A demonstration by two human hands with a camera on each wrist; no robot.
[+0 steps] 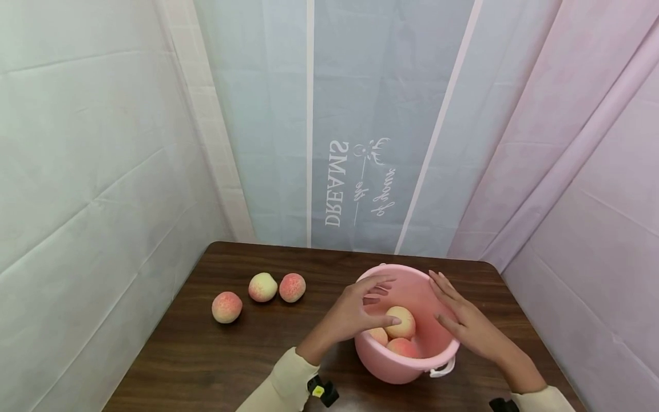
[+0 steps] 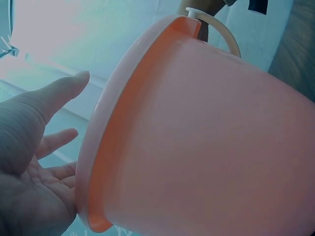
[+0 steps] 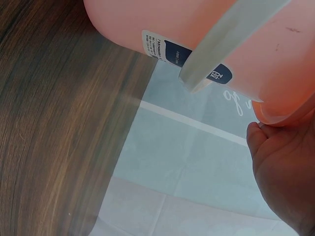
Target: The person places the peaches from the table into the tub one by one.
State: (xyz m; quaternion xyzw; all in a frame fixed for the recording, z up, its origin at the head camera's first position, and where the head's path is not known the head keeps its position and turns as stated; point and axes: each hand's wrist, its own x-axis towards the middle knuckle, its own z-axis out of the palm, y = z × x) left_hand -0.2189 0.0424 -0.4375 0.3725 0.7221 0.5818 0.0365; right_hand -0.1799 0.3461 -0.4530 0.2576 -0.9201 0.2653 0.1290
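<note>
The bucket (image 1: 388,369) stands upright at the right of the bench (image 1: 304,337), its mouth facing up. Three peaches lie inside it: a pale peach (image 1: 405,327) uppermost, a red peach (image 1: 404,348) toward the near wall, and a third peach (image 1: 379,336) partly hidden by the left hand (image 1: 349,313).

The left hand is at the left side of the bucket's rim. Its fingers are extended and spread over the mouth, with the thumb apart; in the head view the thumb tip overlaps the pale peach, but the left wrist view shows nothing gripped.

The right hand (image 1: 473,326) rests at the right side of the rim. Its fingers are straight and close together, with the thumb set apart; nothing is pinched.

Three further peaches are located on the bench, left of the bucket: a left peach (image 1: 227,307), well apart from the bucket, and a middle peach (image 1: 263,287) and right peach (image 1: 292,288), set just beside each other.

A white handle (image 1: 443,367) is fitted to the bucket. A printed label (image 3: 172,53) is attached to its wall. A curtain (image 1: 278,114) with white lettering (image 1: 337,183) hangs behind the bench.
</note>
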